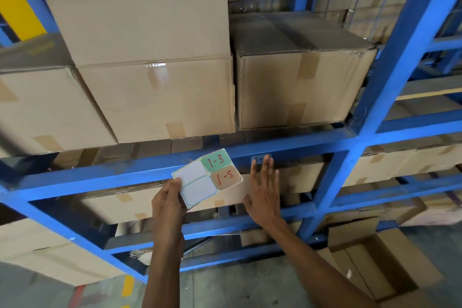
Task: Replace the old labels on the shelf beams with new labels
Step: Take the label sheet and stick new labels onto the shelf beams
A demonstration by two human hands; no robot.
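My left hand [168,201] pinches the lower left corner of a label sheet [200,180] held in front of the blue shelf beam [125,170]. The sheet carries a green label marked 1-3 [216,160], a brown label marked 1-5 [225,176] and two blank spots where labels were. My right hand [265,182] is flat, its straight fingertips pressing a blue label [257,159] onto the beam just right of the sheet. Most of that label is hidden behind the fingers.
Taped cardboard boxes [155,97] fill the shelf above the beam, and more boxes [160,202] sit below it. A blue upright post [390,97] rises at the right. An open carton [370,265] lies on the grey floor at the lower right.
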